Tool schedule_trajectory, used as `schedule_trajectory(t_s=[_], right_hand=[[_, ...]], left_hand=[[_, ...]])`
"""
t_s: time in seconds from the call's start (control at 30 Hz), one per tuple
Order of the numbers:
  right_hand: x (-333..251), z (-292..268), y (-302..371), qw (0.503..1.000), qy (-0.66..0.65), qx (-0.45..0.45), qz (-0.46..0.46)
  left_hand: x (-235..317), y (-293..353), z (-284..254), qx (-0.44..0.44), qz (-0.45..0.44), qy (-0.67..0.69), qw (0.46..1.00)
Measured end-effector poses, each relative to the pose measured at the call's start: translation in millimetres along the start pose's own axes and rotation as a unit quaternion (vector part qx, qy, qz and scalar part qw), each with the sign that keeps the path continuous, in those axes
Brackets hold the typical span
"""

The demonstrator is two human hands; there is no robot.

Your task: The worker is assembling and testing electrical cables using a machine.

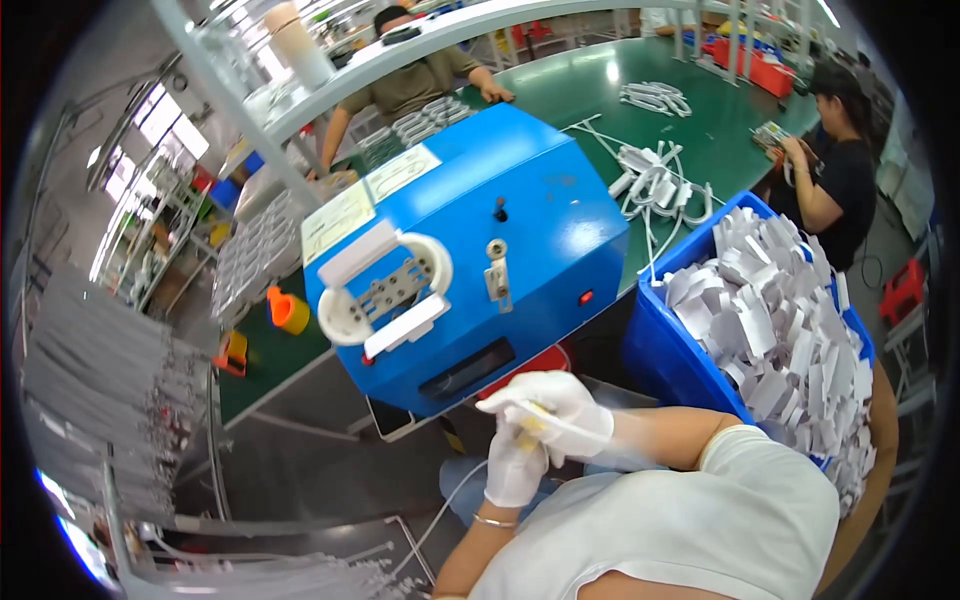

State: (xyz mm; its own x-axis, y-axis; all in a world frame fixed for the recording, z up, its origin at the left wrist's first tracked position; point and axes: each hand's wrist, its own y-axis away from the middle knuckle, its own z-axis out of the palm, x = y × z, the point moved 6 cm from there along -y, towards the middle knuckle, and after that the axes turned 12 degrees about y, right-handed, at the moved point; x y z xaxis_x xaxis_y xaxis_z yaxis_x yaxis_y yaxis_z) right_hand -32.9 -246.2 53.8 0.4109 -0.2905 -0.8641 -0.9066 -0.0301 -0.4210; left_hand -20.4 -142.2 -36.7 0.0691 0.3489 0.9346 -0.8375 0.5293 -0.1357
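Observation:
In front of my body, below the blue machine (500, 190), my two white-gloved hands are close together. My left hand (515, 472) is closed, and a thin white cable (440, 515) runs from it down toward the lower left. Over it lies my right hand (562, 412), fingers bent in and pressed together, with a yellowish patch showing at the fingertips. What those fingers hold is hidden, and the right wrist is smeared by motion. On the machine's front left sits a round white winding fixture (388, 288) with a metal plate and two white side pieces.
A blue crate (680, 350) heaped with white folded pieces stands at my right. Coiled white cables (660, 185) lie on the green table (560, 70). Many grey-white cables (90, 370) hang at the left. An orange-yellow tape dispenser (288, 311) rests left of the machine. Two people work across the table.

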Motion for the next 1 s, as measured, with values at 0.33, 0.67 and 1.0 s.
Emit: schedule_trajectory(t_s=[0.33,0.67,1.0], right_hand=[[24,32,-23,0.959,-0.175,-0.106,0.195],[23,49,-10,0.822,-0.438,-0.158,0.329],[14,-127,-16,0.955,0.224,0.106,0.161]], left_hand=[[156,-51,-103,0.206,0.133,-0.144,0.959],[198,-112,-103,0.212,0.304,-0.192,0.909],[144,-67,-115,0.231,0.162,-0.136,0.95]])
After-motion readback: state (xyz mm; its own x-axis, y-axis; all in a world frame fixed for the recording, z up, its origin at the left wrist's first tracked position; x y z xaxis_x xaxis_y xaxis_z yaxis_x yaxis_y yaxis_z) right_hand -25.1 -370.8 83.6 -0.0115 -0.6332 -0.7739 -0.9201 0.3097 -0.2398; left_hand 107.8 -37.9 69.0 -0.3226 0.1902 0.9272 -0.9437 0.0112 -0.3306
